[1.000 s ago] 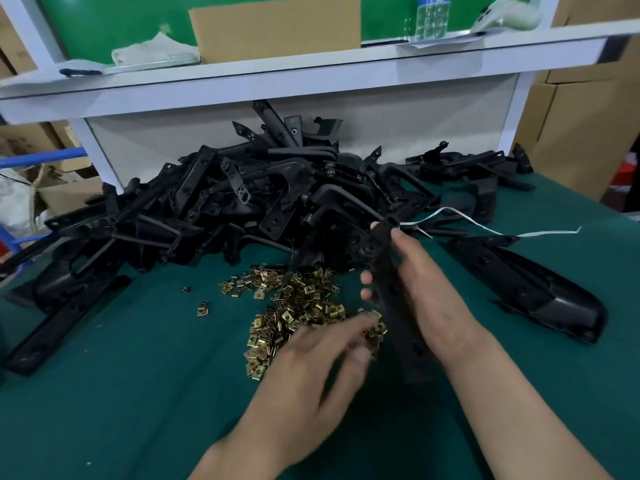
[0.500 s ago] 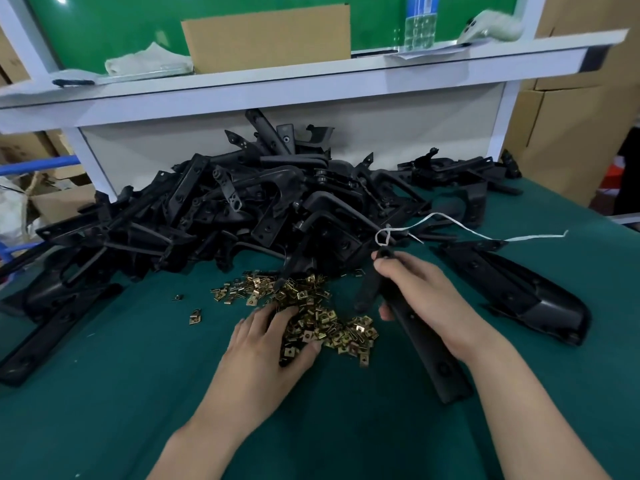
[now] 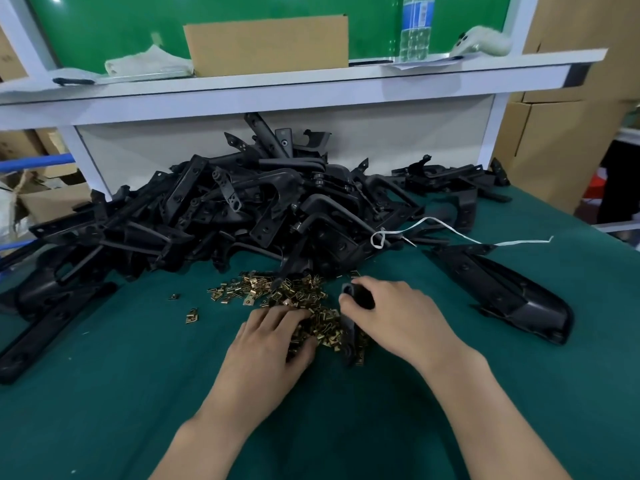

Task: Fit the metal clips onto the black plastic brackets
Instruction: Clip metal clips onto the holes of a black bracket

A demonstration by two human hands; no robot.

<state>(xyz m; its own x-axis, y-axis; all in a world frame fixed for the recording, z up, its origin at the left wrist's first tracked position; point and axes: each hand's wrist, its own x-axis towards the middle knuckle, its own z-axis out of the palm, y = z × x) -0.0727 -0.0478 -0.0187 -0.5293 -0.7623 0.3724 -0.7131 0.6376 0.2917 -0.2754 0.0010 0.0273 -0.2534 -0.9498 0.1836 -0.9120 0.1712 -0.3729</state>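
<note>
Green table (image 3: 104, 410) fills the lower frame; white shelf (image 3: 277, 91) runs across the top.

Pile of black brackets (image 3: 242, 209) lies mid-frame against the back panel, tangled, pointing every way. One large long bracket (image 3: 502, 289) lies apart at mid-right, its long axis slanting from upper left to lower right. White string (image 3: 450, 230) trails from the pile's right edge toward the right side.

Right hand (image 3: 398, 317), just right of centre: fingers and thumb are curled round a smaller held bracket (image 3: 349, 327). Its long axis runs nearly straight up and down the frame. The upper end pokes out of the fist toward the pile; the lower end points at the bottom edge and rests among the clips.

Left hand (image 3: 266, 344), centre, is palm down with fingers bent close together, tips in the clips. I cannot tell whether it pinches one.

Heap of brass-coloured metal clips (image 3: 298, 292) is spread on the table just in front of the pile, between and under both hands. A stray clip (image 3: 191, 316) lies alone to the left of the heap.
</note>
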